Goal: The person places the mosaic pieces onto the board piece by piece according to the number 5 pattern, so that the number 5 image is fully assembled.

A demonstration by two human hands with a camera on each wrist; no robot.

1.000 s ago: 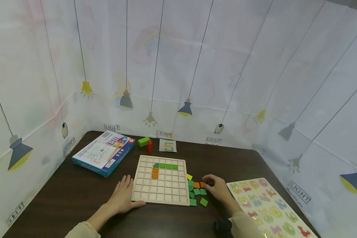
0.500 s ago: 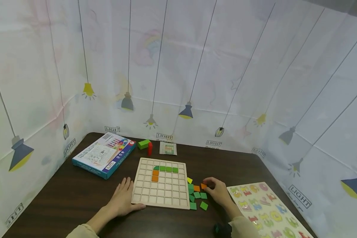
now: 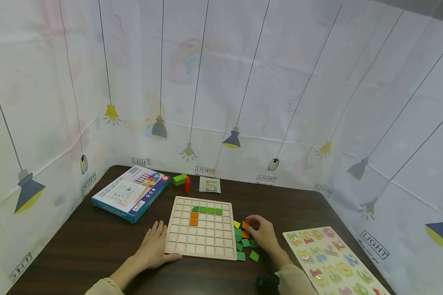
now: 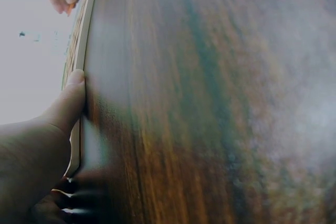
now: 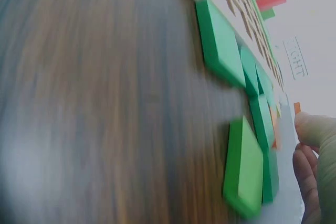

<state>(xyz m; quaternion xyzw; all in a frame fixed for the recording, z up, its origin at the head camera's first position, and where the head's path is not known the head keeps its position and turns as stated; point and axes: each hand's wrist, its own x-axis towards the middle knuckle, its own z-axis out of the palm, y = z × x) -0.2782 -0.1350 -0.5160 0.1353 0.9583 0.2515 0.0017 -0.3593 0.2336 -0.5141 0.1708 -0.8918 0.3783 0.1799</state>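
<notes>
The right hand (image 3: 263, 233) has an orange tile (image 3: 245, 225) pinched at its fingertips, just beside the board (image 3: 203, 237), off its right edge! The left hand (image 3: 153, 247) lies with fingers extended, gripping nothing, thumb against the board.

Tight quarters here: loose green tiles (image 3: 240, 256) crowd that edge, so a low sweep could scatter them across the counter (image 3: 192, 280). A weak pinch might drop the piece, and a shove from that thumb could slide the board.

On to the writing: boxed labels (image 3: 205, 170) along the backdrop (image 3: 221, 82) read "LIGHT", the line beneath too small. The box (image 3: 119, 193) carries print, illegible from here.
</notes>
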